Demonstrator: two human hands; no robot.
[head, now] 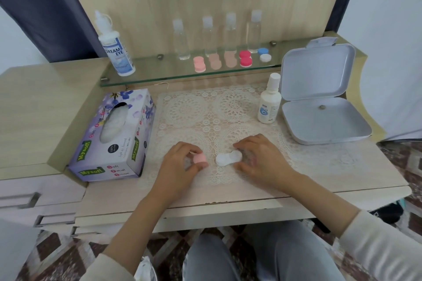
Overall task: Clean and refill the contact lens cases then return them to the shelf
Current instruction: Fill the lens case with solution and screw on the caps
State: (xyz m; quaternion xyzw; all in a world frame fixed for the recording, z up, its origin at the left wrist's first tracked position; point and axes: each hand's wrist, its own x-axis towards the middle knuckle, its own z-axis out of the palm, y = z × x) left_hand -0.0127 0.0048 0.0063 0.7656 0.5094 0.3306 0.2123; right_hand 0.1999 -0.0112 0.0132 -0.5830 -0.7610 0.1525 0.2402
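On a lace mat (228, 102), two hands handle a white lens case (228, 158).
The left hand (180, 163) pinches a pink cap (200, 159); the right hand (259, 157) grips one end of the case.

Bare lace mat (228, 107) lies open ahead of me, up to the glass shelf (159, 73). A tissue box (114, 134) blocks my left; a small bottle (269, 104) and open box (319, 118) crowd my right.
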